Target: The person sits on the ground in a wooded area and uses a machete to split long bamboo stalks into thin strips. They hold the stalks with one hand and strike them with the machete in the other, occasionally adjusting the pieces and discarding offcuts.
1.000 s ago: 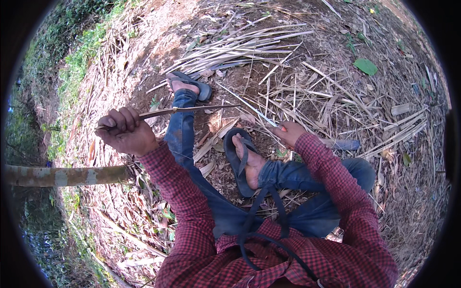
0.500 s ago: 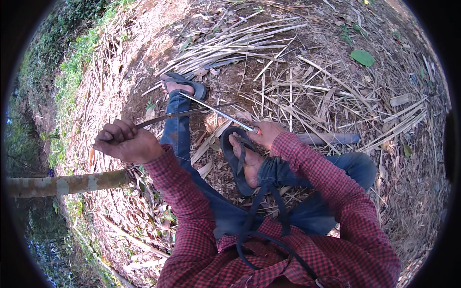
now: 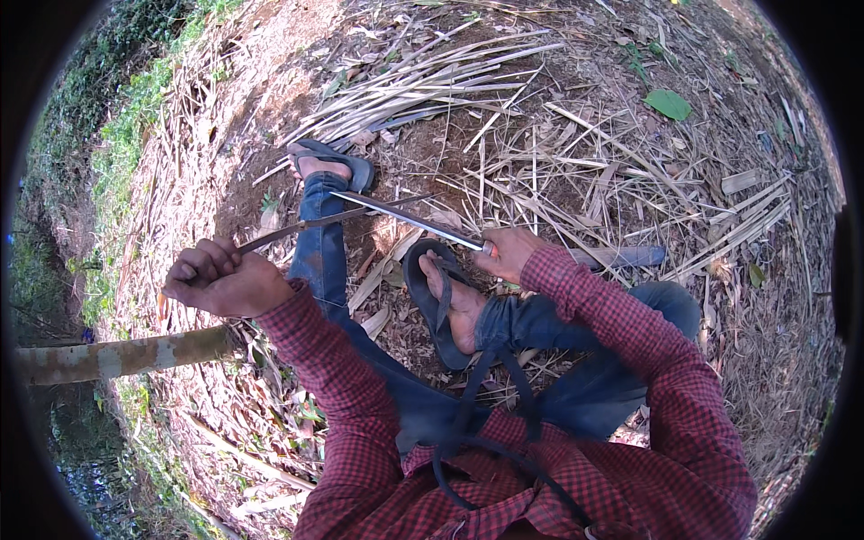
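My left hand (image 3: 225,276) is closed in a fist around one end of a narrow dark-brown strip (image 3: 288,231), which looks like split cane or bamboo. The strip reaches right across my outstretched left shin. In my right hand (image 3: 511,253), beside my bent right leg, is a long thin-bladed knife (image 3: 414,219) with a bit of orange showing at the handle. The blade points left and away from me. It crosses the strip near the strip's far end; whether the two touch, I cannot tell. My right fingers hide most of the handle.
Pale split strips (image 3: 432,85) lie heaped beyond my left foot, with more scattered at right. A flat grey piece (image 3: 630,256) lies beyond my right forearm. A slim trunk (image 3: 135,354) stands at left. My sandalled feet (image 3: 447,306) rest on leaf litter.
The knife's tip has come slightly nearer to me, and my right hand has shifted a little right. My left hand, with the strip, has moved slightly left and nearer. Both grips stay closed.
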Demonstrator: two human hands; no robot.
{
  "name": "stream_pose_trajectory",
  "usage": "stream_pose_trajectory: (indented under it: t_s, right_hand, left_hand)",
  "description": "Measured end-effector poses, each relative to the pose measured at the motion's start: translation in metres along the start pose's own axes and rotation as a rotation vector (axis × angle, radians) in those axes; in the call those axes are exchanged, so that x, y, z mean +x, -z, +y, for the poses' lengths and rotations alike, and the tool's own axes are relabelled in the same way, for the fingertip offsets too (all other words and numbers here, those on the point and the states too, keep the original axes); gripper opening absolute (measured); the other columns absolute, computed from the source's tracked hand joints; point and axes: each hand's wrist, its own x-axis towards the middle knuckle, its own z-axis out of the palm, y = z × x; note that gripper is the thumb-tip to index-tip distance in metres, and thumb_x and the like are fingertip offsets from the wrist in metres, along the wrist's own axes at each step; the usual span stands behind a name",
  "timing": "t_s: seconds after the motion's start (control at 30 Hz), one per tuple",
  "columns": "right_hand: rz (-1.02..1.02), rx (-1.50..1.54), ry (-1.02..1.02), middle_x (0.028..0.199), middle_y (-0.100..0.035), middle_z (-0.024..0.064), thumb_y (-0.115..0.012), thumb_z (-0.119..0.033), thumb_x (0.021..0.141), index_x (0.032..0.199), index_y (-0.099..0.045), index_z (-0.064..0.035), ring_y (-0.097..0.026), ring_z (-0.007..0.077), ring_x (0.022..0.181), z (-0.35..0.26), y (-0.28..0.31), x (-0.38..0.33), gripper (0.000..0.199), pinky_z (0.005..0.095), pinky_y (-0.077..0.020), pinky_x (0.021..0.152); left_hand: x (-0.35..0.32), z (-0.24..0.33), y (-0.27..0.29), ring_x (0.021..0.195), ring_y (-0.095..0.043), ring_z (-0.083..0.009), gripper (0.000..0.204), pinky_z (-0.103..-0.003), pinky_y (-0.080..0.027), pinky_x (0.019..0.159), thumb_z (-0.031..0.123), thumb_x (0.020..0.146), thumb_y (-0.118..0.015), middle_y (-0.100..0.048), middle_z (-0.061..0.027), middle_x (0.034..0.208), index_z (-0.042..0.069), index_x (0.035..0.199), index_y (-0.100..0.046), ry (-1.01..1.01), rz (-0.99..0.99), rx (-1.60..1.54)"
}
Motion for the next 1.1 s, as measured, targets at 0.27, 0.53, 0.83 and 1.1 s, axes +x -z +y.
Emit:
stream_pose_trajectory:
  t_s: [0.27, 0.53, 0.83, 1.1]
  right_hand:
    - [-0.066, -0.033, -0.279, 0.101, -0.061, 0.0219, -0.051, -0.046, 0.078, 0.107, -0.059, -0.0013, -0.059, 0.0324, 0.094, 0.071, -0.012, 0.024, 0.054, 0.0401, -0.0454, 0.085]
    - [-0.134, -0.092, -0.319, 0.107, -0.058, 0.0219, -0.053, -0.050, 0.077, 0.109, -0.057, 0.0008, -0.057, 0.0323, 0.100, 0.085, -0.016, 0.030, 0.060, 0.0388, -0.0438, 0.088]
    - [0.171, 1.207, 0.278, 0.122, -0.049, 0.0175, -0.055, -0.029, 0.087, 0.136, -0.027, -0.0067, -0.052, 0.0242, 0.109, -0.003, 0.019, -0.020, 0.061, 0.0369, -0.0473, 0.086]
    - [0.740, 1.109, 0.575, 0.087, -0.065, 0.0096, -0.050, -0.027, 0.091, 0.096, -0.057, -0.0044, -0.063, 0.0173, 0.084, -0.020, 0.103, -0.033, 0.025, 0.0273, -0.0552, 0.066]
  left_hand:
    - [0.008, -0.004, 0.010, 0.042, -0.020, -0.0063, 0.038, -0.021, -0.016, 0.037, 0.041, 0.092, -0.042, -0.027, 0.0044, 0.051, 0.014, 0.066, -0.042, 0.033, 0.086, 0.000]
    - [0.073, 0.081, 0.044, 0.042, -0.022, -0.0071, 0.038, -0.021, -0.020, 0.037, 0.034, 0.095, -0.033, -0.025, 0.0050, 0.050, 0.014, 0.063, -0.034, -0.103, 0.254, -0.087]
    - [-0.014, -0.037, 0.065, 0.042, -0.030, -0.0108, 0.033, -0.025, -0.031, 0.039, 0.027, 0.094, -0.030, -0.031, 0.0005, 0.053, 0.008, 0.068, -0.037, 0.518, 0.437, -0.544]
    - [-0.092, -0.076, 0.030, 0.094, -0.051, -0.0185, 0.035, -0.031, -0.042, 0.084, 0.019, 0.092, -0.041, -0.047, -0.0113, 0.106, 0.002, 0.121, -0.034, 0.983, 0.356, 0.039]
